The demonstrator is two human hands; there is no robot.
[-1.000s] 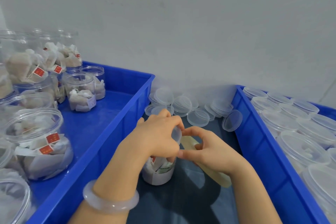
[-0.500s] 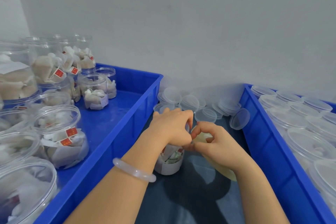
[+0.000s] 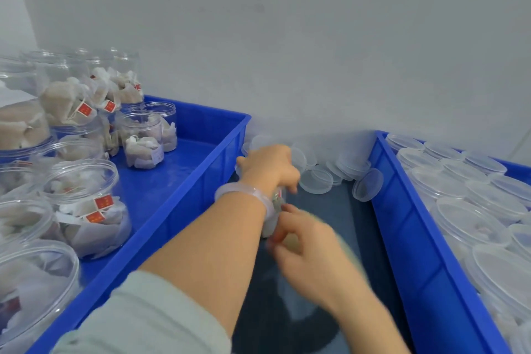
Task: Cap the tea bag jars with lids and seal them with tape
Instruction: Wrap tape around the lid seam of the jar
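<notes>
One small clear jar (image 3: 275, 211) of tea bags, on the dark table (image 3: 339, 224) between blue crates (image 3: 201, 181), mostly hidden by the left hand (image 3: 270, 166); fingers curled, can't tell on what; right hand (image 3: 304, 241) too blurry.

This looks like a small packing workshop. 2 blue plastic crates stand on a dark bench (image 3: 330, 210) against a bare white wall (image 3: 287, 37). The left crate (image 3: 201, 178) holds many identical clear jars of tea bags (image 3: 83, 204), the right crate (image 3: 402, 210) holds rows of capped jars (image 3: 471, 218), and loose clear lids (image 3: 316, 181) lie heaped between them.
</notes>
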